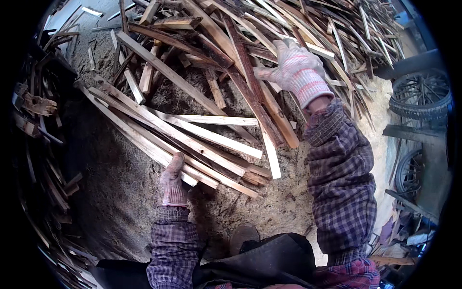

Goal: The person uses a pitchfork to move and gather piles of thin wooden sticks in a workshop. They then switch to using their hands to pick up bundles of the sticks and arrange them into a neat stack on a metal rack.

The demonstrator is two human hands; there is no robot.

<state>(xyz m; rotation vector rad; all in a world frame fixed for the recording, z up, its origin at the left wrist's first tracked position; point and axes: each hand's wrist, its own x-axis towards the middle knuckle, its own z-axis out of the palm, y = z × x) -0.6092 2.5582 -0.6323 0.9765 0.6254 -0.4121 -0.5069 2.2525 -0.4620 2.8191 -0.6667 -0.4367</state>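
Note:
My left hand (173,184), in a worn knit glove, is closed around the near end of a bundle of wooden strips (166,151). Its thumb lies over the top; the other fingers are hidden beneath. The pale strips fan out from it toward the upper left, with several more crossing beside them. Farther off to the right, my right hand (296,70), in a whitish glove with red stripes, rests over a heap of loose wooden strips (269,31). Thumb and fingers are spread apart, and nothing is visibly gripped. Under its thumb side lies a long, bark-edged strip (245,86).
Sawdust-covered ground (110,192) lies beneath the wood. More scrap wood (38,103) is stacked along the left. Spoked wheels with tyres (420,94) stand at the right. A shoe tip (244,236) and dark apron cloth (279,257) show at the lower edge.

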